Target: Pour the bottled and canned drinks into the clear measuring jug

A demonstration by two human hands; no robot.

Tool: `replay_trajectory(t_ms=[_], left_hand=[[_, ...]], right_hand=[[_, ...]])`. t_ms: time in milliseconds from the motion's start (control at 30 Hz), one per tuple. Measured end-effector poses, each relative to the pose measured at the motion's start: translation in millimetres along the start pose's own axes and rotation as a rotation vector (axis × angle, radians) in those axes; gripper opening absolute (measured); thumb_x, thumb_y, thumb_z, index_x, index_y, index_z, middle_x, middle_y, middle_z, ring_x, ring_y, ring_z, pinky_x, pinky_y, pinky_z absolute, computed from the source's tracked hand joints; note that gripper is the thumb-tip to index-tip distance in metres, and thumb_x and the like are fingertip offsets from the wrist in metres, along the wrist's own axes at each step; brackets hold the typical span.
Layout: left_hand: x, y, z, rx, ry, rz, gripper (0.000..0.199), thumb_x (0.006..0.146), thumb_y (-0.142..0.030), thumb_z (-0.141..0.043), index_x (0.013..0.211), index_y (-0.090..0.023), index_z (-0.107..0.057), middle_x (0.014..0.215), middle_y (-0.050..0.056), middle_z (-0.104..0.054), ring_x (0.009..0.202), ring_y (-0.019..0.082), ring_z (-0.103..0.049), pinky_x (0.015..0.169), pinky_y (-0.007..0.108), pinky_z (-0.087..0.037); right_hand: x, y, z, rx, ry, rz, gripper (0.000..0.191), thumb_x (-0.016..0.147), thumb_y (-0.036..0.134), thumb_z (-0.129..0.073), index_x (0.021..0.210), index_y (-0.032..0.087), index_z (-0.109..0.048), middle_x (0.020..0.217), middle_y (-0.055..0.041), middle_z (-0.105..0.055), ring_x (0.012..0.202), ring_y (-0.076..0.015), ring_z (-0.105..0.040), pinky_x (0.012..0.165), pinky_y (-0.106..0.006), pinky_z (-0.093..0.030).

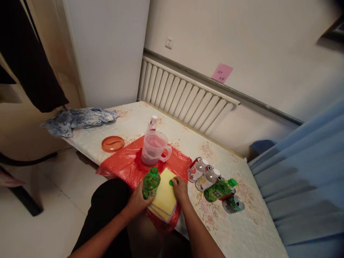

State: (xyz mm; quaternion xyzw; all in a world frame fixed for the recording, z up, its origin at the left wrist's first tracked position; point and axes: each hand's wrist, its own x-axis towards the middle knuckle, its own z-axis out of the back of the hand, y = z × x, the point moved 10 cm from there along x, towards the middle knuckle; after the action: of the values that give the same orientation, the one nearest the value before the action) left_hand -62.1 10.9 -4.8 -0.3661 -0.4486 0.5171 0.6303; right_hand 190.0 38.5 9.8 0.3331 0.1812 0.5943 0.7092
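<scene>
Over yellow cloths point(167, 193) | green bottle point(151, 184) upright, within left hand's fingers point(140, 200)

We see plain black cloth point(109, 204) over a leg at the lower left of centre, matte and very dark, with a smooth, rounded outline and its folds lost in shadow. Our left forearm point(103, 234) and right forearm point(200, 229) are bare down to the bottom edge of the frame, slender and tapering towards the wrists. Near the lower centre, our left hand point(137, 201) and right hand point(181, 189) are bare too, their nails too small to make out.
</scene>
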Motion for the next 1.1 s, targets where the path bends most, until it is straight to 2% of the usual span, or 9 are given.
replay_trajectory(t_ms=[133, 233, 300, 433, 567, 767, 900, 1000, 1100], left_hand=[[3, 4, 15.5, 0.014, -0.061, 0.053, 0.064, 0.066, -0.034, -0.068, 0.123, -0.013, -0.048, 0.115, 0.015, -0.067, 0.108, 0.031, -0.065, 0.098, 0.05, -0.051], [3, 6, 27.1, 0.03, -0.077, 0.054, 0.062, 0.066, -0.035, -0.068, 0.121, -0.012, -0.05, 0.115, 0.016, -0.067, 0.108, 0.032, -0.065, 0.098, 0.05, -0.051], [2, 5, 32.9, 0.03, -0.071, 0.038, 0.059, 0.068, -0.034, -0.067, 0.121, -0.013, -0.05, 0.114, 0.015, -0.067, 0.107, 0.031, -0.066, 0.097, 0.048, -0.052], [-1, 7, 42.3, 0.039, -0.075, 0.063, 0.05, 0.069, -0.031, -0.067, 0.114, -0.015, -0.054, 0.107, 0.011, -0.07, 0.101, 0.029, -0.068, 0.091, 0.044, -0.055], [-4, 11, 46.8, 0.013, -0.08, 0.09, 0.058, 0.069, -0.031, -0.068, 0.121, -0.013, -0.051, 0.112, 0.013, -0.069, 0.103, 0.03, -0.068, 0.092, 0.044, -0.055], [-7, 18, 51.9, -0.04, -0.084, 0.104, 0.065, 0.069, -0.033, -0.07, 0.128, -0.014, -0.049, 0.118, 0.013, -0.069, 0.111, 0.031, -0.065, 0.095, 0.045, -0.053], [-5, 17, 63.0, -0.066, -0.118, 0.127, 0.067, 0.068, -0.035, -0.071, 0.128, -0.015, -0.048, 0.118, 0.013, -0.069, 0.109, 0.032, -0.066, 0.096, 0.047, -0.052], [0, 14, 78.3, -0.059, -0.169, 0.186, 0.066, 0.067, -0.039, -0.07, 0.124, -0.014, -0.049, 0.113, 0.014, -0.07, 0.105, 0.032, -0.067, 0.093, 0.048, -0.053], [11, 6, 98.5, -0.03, -0.255, 0.215, 0.061, 0.067, -0.043, -0.068, 0.119, -0.015, -0.05, 0.109, 0.013, -0.07, 0.101, 0.032, -0.068, 0.09, 0.047, -0.054]], right_hand=[[1, -1, 9, 0.106, -0.062, -0.028, 0.031, 0.079, 0.039, -0.049, 0.083, 0.018, -0.072, 0.076, -0.005, -0.072, 0.072, -0.0217, -0.064, 0.069, -0.03, -0.046], [12, 12, 21, 0.183, -0.118, -0.039, 0.031, 0.077, 0.04, -0.049, 0.078, 0.018, -0.07, 0.072, -0.005, -0.07, 0.068, -0.0218, -0.063, 0.065, -0.03, -0.047], [24, 31, 28, 0.237, -0.135, -0.022, 0.03, 0.077, 0.041, -0.051, 0.079, 0.018, -0.07, 0.074, -0.0047, -0.071, 0.067, -0.0209, -0.063, 0.063, -0.03, -0.048], [53, 75, 37, 0.339, -0.154, 0.024, 0.037, 0.077, 0.044, -0.057, 0.101, 0.018, -0.068, 0.093, -0.0059, -0.073, 0.078, -0.0202, -0.066, 0.071, -0.03, -0.051], [76, 114, 28, 0.499, -0.082, 0.097, 0.041, 0.075, 0.048, -0.063, 0.104, 0.019, -0.067, 0.103, -0.0067, -0.072, 0.09, -0.0202, -0.065, 0.079, -0.029, -0.051], [89, 133, 5, 0.588, 0.029, 0.108, 0.035, 0.076, 0.053, -0.059, 0.072, 0.019, -0.062, 0.064, -0.0001, -0.062, 0.062, -0.0159, -0.055, 0.06, -0.026, -0.046], [87, 142, -2, 0.68, 0.009, 0.102, 0.036, 0.075, 0.054, -0.059, 0.064, 0.021, -0.052, 0.054, 0.0038, -0.05, 0.052, -0.0125, -0.045, 0.052, -0.024, -0.04], [86, 153, 7, 0.752, -0.06, 0.093, 0.038, 0.076, 0.055, -0.056, 0.061, 0.024, -0.042, 0.05, 0.0073, -0.039, 0.047, -0.0104, -0.036, 0.048, -0.024, -0.034], [89, 167, 32, 0.812, -0.124, 0.098, 0.037, 0.077, 0.052, -0.056, 0.062, 0.024, -0.037, 0.05, 0.0097, -0.033, 0.046, -0.0095, -0.032, 0.048, -0.023, -0.034]])
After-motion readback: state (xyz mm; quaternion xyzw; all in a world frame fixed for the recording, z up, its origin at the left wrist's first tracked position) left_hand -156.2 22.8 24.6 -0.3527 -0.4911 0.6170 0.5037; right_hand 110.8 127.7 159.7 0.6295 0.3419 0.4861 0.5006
